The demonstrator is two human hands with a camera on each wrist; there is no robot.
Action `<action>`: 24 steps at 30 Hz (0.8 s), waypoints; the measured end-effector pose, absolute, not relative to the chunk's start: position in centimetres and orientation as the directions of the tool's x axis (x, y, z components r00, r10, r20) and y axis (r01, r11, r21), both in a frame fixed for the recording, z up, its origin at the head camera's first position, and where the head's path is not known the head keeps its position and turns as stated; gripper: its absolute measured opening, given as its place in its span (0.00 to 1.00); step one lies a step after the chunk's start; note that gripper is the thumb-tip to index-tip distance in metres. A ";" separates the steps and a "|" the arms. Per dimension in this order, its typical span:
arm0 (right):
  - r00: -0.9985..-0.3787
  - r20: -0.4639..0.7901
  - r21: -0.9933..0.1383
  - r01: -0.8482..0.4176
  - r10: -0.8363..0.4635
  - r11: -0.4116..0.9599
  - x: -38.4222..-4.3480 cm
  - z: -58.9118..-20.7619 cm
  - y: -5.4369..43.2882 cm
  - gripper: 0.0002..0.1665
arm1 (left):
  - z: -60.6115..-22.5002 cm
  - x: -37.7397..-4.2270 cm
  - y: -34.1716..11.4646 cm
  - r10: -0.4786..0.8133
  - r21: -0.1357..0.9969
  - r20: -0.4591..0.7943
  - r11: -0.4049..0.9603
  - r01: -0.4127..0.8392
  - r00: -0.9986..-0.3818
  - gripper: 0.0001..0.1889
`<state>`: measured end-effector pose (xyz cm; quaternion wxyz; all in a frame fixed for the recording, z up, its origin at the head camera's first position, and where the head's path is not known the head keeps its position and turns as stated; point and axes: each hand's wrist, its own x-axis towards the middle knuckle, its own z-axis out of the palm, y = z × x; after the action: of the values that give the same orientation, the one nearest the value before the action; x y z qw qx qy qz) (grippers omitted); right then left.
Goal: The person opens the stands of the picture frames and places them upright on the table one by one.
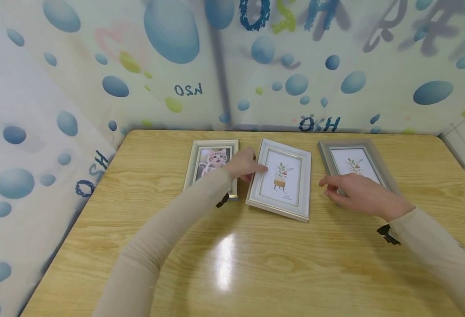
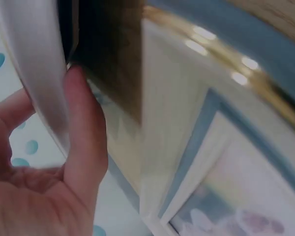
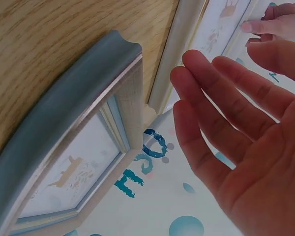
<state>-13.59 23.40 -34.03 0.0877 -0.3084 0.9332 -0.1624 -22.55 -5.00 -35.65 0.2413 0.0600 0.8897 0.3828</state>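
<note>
In the head view, a white picture frame (image 1: 304,185) with a potted-plant print lies slightly turned in the middle of the group. My left hand (image 1: 242,164) grips its left edge, one finger on the front near the print. In the left wrist view the left hand (image 2: 83,142) holds that rim, which is tilted up close to the camera. My right hand (image 1: 361,195) hovers between the white frame and a grey-brown picture frame (image 1: 329,154), partly covering the latter. The right wrist view shows the right hand (image 3: 246,108) with loosely bent, spread fingers and nothing in it.
A cream picture frame (image 1: 194,160) with a kitten photo lies left of the white one, partly behind the left forearm. All rest on a wooden table (image 1: 280,268) whose far edge meets a patterned wall covering (image 1: 232,66).
</note>
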 end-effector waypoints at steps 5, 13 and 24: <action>-0.788 -0.043 -0.383 -0.555 -0.615 0.738 -13.4 -34.3 23.8 0.11 | -34.6 -22.9 -5.6 0.339 0.753 -0.471 0.636 -0.170 -0.815 0.13; -0.772 -0.027 -0.417 -0.569 -0.635 0.709 -13.5 -35.0 24.4 0.11 | -33.4 -23.3 -6.4 0.382 0.826 -0.459 0.516 -0.226 -0.802 0.15; -0.767 0.023 -0.460 -0.578 -0.642 0.674 -13.8 -35.4 24.9 0.11 | -32.2 -23.5 -7.6 0.483 0.947 -0.261 0.298 -0.123 -0.836 0.16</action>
<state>-13.83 24.89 -35.40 0.0703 -0.3343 0.9122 -0.2262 -23.48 -7.61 -32.20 0.2611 0.1181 0.7620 0.5807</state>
